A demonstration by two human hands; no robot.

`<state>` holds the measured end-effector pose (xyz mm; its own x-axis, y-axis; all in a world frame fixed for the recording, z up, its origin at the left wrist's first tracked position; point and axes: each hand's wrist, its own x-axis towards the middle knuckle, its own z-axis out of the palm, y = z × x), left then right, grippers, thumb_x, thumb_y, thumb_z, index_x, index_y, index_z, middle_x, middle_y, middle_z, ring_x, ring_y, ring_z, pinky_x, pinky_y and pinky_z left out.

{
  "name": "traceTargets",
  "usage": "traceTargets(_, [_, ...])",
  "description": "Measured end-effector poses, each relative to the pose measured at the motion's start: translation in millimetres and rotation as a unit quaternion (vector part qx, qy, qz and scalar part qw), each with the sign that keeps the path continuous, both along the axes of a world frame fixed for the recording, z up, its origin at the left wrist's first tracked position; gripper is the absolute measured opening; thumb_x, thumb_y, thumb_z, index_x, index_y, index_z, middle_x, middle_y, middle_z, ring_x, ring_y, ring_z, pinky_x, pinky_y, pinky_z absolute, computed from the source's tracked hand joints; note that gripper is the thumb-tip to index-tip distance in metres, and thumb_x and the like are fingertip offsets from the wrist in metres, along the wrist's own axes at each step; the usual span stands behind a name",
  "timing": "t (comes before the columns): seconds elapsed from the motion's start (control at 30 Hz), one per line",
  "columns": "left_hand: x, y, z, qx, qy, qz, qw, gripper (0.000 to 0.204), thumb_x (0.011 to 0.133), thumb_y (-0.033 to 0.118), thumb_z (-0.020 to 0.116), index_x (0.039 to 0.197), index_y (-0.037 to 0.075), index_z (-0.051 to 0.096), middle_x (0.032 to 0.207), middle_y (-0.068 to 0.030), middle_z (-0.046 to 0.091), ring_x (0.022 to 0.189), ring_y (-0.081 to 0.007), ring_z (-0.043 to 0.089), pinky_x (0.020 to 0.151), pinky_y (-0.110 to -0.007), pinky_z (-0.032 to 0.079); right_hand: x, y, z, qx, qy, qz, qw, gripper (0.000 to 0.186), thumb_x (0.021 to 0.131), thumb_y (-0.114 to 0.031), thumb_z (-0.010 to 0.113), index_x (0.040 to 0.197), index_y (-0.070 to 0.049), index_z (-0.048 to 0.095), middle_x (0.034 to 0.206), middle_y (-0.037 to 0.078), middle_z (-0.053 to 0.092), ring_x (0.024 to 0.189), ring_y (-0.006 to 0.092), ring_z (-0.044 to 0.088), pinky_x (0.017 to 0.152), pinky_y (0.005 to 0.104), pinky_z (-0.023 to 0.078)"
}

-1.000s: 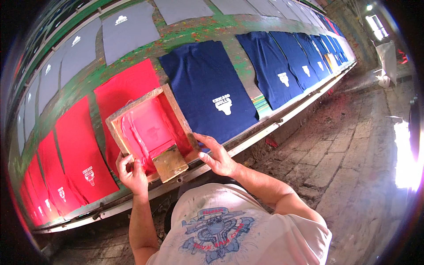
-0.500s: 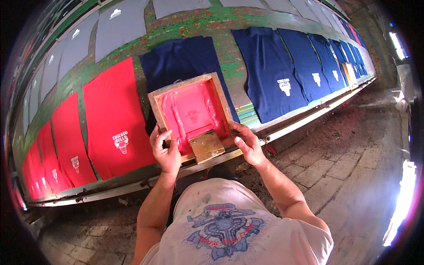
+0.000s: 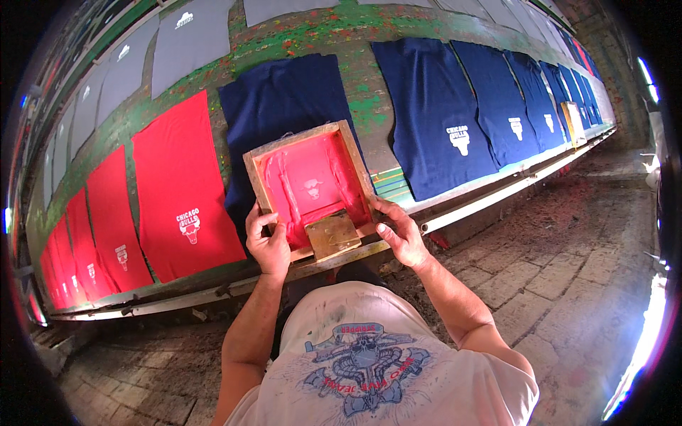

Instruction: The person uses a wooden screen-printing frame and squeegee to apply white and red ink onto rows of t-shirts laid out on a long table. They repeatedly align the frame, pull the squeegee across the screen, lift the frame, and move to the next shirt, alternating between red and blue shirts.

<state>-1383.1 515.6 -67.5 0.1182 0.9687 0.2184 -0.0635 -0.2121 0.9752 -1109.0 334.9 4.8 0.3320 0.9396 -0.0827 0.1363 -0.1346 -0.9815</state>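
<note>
Between my two hands is a small wooden screen-printing frame [image 3: 257, 181] with red ink streaked over its mesh. A pale bull-head design shows in the middle of the mesh. My left hand [image 3: 268, 240] grips the frame's left side near its close corner, thumb over the rim. On the opposite side, my right hand [image 3: 399, 233] holds the right rim with fingers curled around it. A squeegee with a worn wooden block [image 3: 332, 236] leans inside, against the near edge. Beneath the frame lies a navy fabric panel [image 3: 288, 92], its lower part hidden.
Red panels [image 3: 177, 149] with white bull-head prints lie left on the long paint-spotted table [image 3: 369, 106]. Printed navy panels [image 3: 433, 106] run right, where another wooden frame [image 3: 572, 124] stands. Grey panels [image 3: 192, 53] line the far side. A pale rail [image 3: 490, 200] follows the near edge.
The frame has shifted slightly right and toward me over the navy panel, with both hands still on it. The design in the mesh looks paler than before. My view has moved a little.
</note>
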Motion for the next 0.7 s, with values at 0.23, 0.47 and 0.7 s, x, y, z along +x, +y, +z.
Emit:
traceTargets(0.23, [-4, 0, -6, -0.019, -0.015, -0.014, 1.000, 0.028, 0.090, -0.021, 0.071, 0.108, 0.000, 0.072, 0.158, -0.0207, 0.063, 0.135, -0.0245, 0.068, 0.113, -0.038, 0.055, 2, -1, 1, -0.007, -0.024, 0.019, 0.999, 0.060, 0.113, -0.031, 0.072, 0.161, 0.002, 0.057, 0.166, 0.023, 0.056, 0.157, 0.0338, 0.051, 0.132, 0.0478, 0.037])
traceTargets(0.47, [-1, -1, -11, -0.048, -0.049, -0.011, 0.998, 0.028, 0.090, -0.020, 0.073, 0.107, 0.001, 0.073, 0.158, -0.0208, 0.063, 0.134, -0.0242, 0.068, 0.111, -0.037, 0.056, 4, -4, -2, -0.015, -0.031, 0.020, 0.999, 0.063, 0.112, -0.033, 0.074, 0.162, 0.002, 0.056, 0.165, 0.022, 0.056, 0.157, 0.0346, 0.051, 0.132, 0.0480, 0.038])
traceTargets(0.7, [-2, 0, -7, -0.027, 0.027, -0.003, 0.999, 0.023, 0.090, -0.017, 0.075, 0.103, 0.002, 0.074, 0.159, -0.0194, 0.063, 0.130, -0.0197, 0.069, 0.100, -0.030, 0.058, 3, 0, 3, -0.006, -0.008, 0.004, 1.000, 0.060, 0.111, -0.033, 0.075, 0.159, 0.001, 0.060, 0.162, 0.023, 0.059, 0.153, 0.0362, 0.056, 0.129, 0.0484, 0.042])
